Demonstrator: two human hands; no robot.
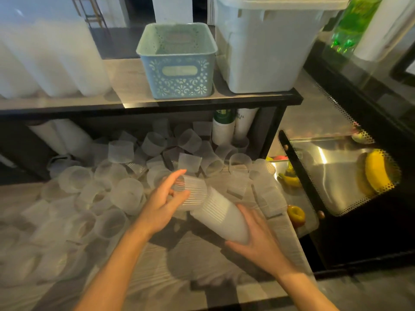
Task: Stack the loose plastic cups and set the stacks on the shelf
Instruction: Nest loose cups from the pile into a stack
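Head view, looking down on a counter strewn with cups. At nine o'clock, tall white stacks (51,61) on the shelf (143,103), finished ones by the look of them. Below, from eight o'clock round to the centre, loose plastic cups (125,194) lying scattered on the counter (202,265), some upright, some tipped, many blurred. At centre, left hand (161,207) with fingers curled round a single ribbed cup (193,191), held on its side, open mouth toward the right. Just right of it, at five o'clock, right hand (258,241) cupped under the closed end of a short nested stack (221,217), tilted with its open end up toward eleven o'clock. Single cup and stack mouth touching or nearly so; too blurred to tell which. At twelve o'clock, a pale blue basket (177,61) on the shelf, a large white bin (265,52) beside it at one o'clock. At three o'clock, a glass display case (336,176) with a banana (377,169) inside.

Step in hand, by judgement: nesting one more cup into the held stack. Next move likely calling for lining up the cup's base with the stack's mouth and pushing it home, then reaching for another from the pile; plenty left before shelving.
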